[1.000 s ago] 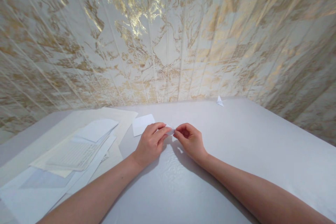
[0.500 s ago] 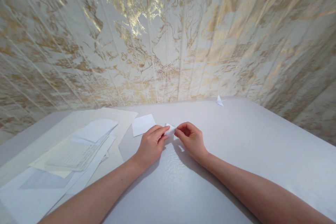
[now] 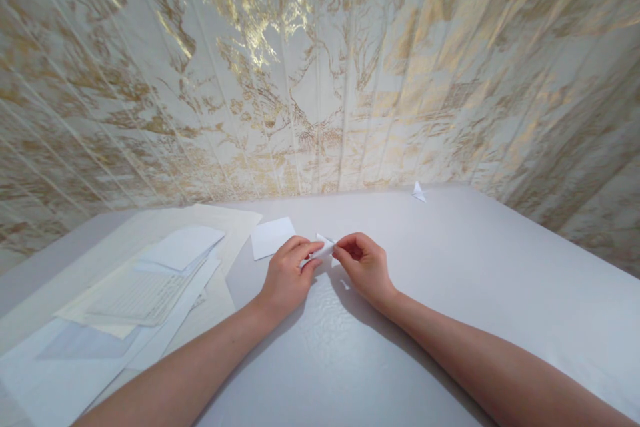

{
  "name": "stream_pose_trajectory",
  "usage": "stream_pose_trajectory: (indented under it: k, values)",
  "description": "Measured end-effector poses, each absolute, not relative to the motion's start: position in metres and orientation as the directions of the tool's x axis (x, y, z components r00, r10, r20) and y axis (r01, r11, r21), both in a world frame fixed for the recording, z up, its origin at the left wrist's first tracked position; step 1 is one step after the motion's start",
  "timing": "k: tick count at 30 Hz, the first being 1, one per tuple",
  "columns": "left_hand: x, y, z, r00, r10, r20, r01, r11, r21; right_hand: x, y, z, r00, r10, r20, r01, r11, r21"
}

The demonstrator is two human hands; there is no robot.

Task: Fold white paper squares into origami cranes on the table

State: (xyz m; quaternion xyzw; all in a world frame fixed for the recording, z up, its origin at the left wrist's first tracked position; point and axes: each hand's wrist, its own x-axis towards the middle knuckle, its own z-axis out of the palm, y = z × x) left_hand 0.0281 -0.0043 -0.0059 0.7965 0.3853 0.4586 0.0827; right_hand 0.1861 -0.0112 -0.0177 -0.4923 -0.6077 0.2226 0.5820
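Small folded paper (image 3: 325, 245), seemingly at new angle

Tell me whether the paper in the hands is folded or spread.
Folded: the small white paper between the left hand and right hand shows a pointed shape with slanting edges. Part is hidden; I cannot count folds.

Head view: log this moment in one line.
left hand: holds small folded paper | right hand: pinches its right end | loose papers: on table, left side
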Motion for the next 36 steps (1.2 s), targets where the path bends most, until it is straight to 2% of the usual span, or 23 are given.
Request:
stream_pose_trajectory:
  k: [5,8,11,14,17,19,21,25,29,32,36]
  values:
    - [0.028,-0.003,-0.005,0.282,0.684,0.673,0.505,-0.702,0.502,0.185,-0.011,-0.018,0.167,0.866,0.471,0.316,0.405,-0.858]
    - [0.028,-0.003,-0.003,0.256,0.734,0.629,0.465,-0.664,0.585,0.185,-0.011,-0.018,0.183,0.883,0.433,0.271,0.378,-0.885]
    - [0.029,-0.002,-0.002,0.192,0.841,0.505,0.408,-0.537,0.739,0.185,-0.010,-0.017,0.193,0.898,0.396,0.227,0.352,-0.908]
    - [0.032,0.001,-0.004,0.113,0.942,0.315,0.331,-0.335,0.882,0.184,-0.011,-0.015,0.193,0.912,0.361,0.205,0.322,-0.924]
    - [0.034,0.003,-0.004,0.098,0.979,0.179,0.256,-0.199,0.946,0.183,-0.012,-0.013,0.193,0.925,0.326,0.193,0.290,-0.937]
    - [0.033,0.002,-0.003,0.110,0.975,0.191,0.272,-0.214,0.938,0.184,-0.012,-0.013,0.199,0.931,0.305,0.188,0.269,-0.945]
    - [0.032,0.001,-0.001,0.141,0.944,0.299,0.333,-0.330,0.883,0.184,-0.011,-0.013,0.207,0.936,0.284,0.178,0.250,-0.952]
    - [0.028,-0.002,0.000,0.254,0.805,0.536,0.445,-0.589,0.675,0.184,-0.010,-0.012,0.219,0.943,0.250,0.141,0.223,-0.965]
    - [0.027,-0.001,-0.005,0.314,0.720,0.619,0.510,-0.678,0.530,0.181,-0.012,-0.008,0.230,0.953,0.195,0.086,0.180,-0.980]
    - [0.027,0.000,-0.006,0.307,0.718,0.624,0.517,-0.677,0.524,0.180,-0.014,-0.006,0.238,0.958,0.164,0.042,0.158,-0.987]
    - [0.028,0.000,-0.005,0.251,0.781,0.571,0.514,-0.608,0.605,0.178,-0.014,-0.007,0.243,0.958,0.156,0.019,0.156,-0.988]
